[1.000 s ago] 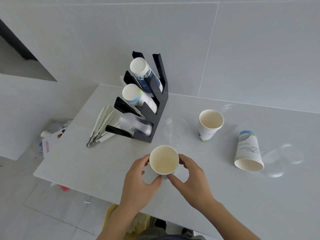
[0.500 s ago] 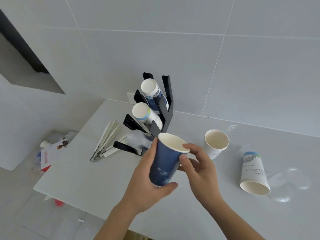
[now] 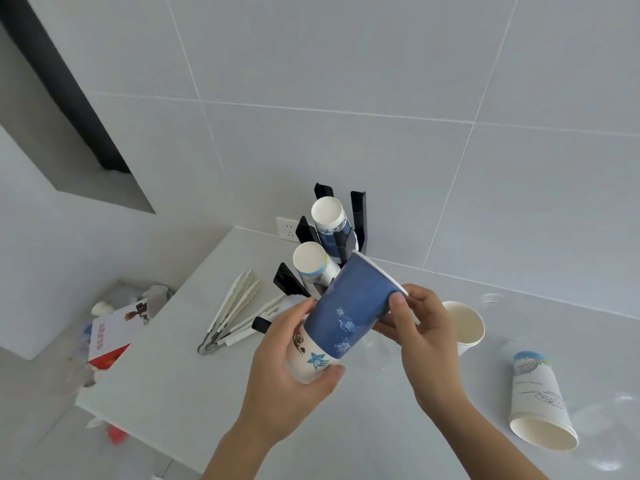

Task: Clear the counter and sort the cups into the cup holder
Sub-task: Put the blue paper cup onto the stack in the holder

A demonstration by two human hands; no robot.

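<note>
Finding: the blue cup (image 3: 349,306), which stood upright on the tabletop (image 3: 214,403) a second ago between both hands, is now lifted clear and tipped, its mouth turned up and away toward the cup holder (image 3: 349,237). A white printed cup (image 3: 308,358) shows at its base; the two appear nested, though how deeply cannot be told.

Hands: the left hand (image 3: 287,379) is closed round the lower end of the pair, thumb across the white printed cup. The right hand (image 3: 422,327) is partly closed, thumb and fingers pinching the blue cup near its rim.

Position: the pair is held in the air just in front of the cup holder, hiding its lower slot. The holder's upper two slots each carry paper cups, mouths facing the camera.

Outstanding, relative to the cup holder: an upright white cup (image 3: 464,327) to its right, behind the right hand; an overturned cup (image 3: 536,403) farther right, lying on its side; white tongs (image 3: 235,313) to its left.

Assessment: the lift marks the start of a sort. The grip suggests the two cups may be separated or seated before loading. Two cups remain uncleared.
</note>
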